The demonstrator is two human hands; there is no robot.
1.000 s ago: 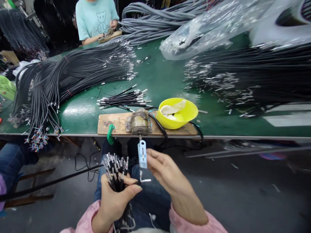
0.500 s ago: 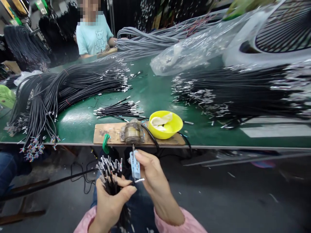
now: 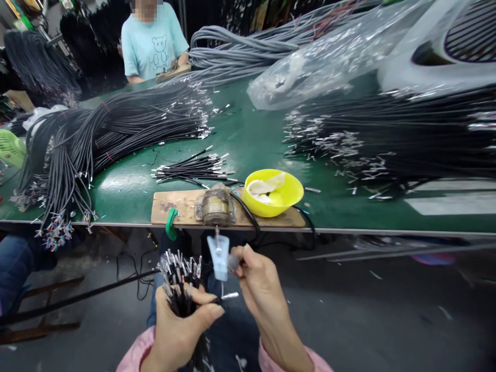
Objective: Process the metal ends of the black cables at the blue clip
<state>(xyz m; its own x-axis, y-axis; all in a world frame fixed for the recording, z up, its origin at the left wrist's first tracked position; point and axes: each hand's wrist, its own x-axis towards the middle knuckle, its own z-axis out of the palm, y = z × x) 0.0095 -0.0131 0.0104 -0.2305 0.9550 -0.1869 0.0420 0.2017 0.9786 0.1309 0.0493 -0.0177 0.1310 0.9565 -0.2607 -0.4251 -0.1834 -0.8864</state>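
Observation:
My left hand [image 3: 181, 324] is closed around a bundle of thin black cables [image 3: 180, 279] held upright, their metal tips pointing up. My right hand [image 3: 260, 281] is closed, pinching a small grey piece [image 3: 233, 262] next to a light-blue plastic fixture [image 3: 219, 255]. That fixture hangs below a metal device [image 3: 215, 206] mounted on a wooden board [image 3: 179, 204] at the table edge. One cable end with a silver tip [image 3: 230, 296] sticks out between my hands.
A yellow bowl [image 3: 289, 199] with white scraps rests on the board. A small pile of finished cables [image 3: 192, 168] lies behind it on the green table [image 3: 248, 134]. Big black cable bundles [image 3: 96, 129] spread left and right. A person in a teal shirt [image 3: 153, 39] works at the far side.
My right hand shifted from gripping the blue fixture's side to pinching a small piece beside it. The left hand kept hold of the bundle. The camera view moved slightly.

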